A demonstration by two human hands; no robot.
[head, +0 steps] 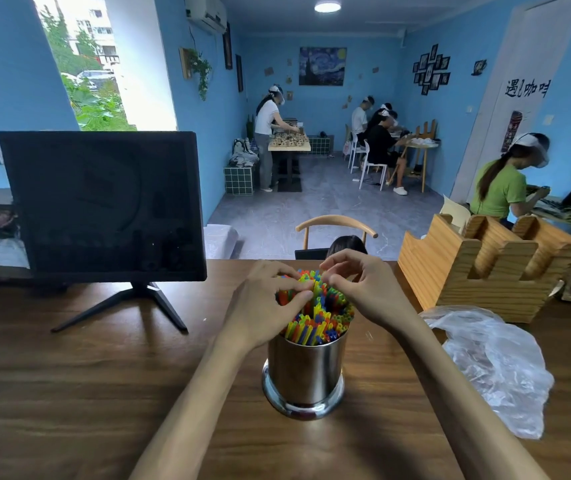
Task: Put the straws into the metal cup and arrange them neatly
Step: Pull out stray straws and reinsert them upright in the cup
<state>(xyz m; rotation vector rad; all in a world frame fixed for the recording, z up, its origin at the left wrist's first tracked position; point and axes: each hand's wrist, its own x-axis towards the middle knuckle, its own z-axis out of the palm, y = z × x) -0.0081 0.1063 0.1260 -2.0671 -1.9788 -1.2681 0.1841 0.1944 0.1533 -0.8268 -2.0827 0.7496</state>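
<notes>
The thin plastic straws, in yellow, green, blue, red and orange, already stand bunched upright in the shiny cylindrical metal cup, which sits on the dark wooden worktop near the middle, a little toward its near edge. The filling looks done, judging by how full the cup is and by the crumpled clear plastic bag lying slack toward the worktop's right edge; what seems left is the tidying, since the straw tops sit at uneven heights and fan outward. Both forearms reach in from the near edge and meet over the cup. The left hand pinches straw tips between thumb and curled fingers, and the right hand likewise has its fingers curled down among the tops, apparently pinching some.
</notes>
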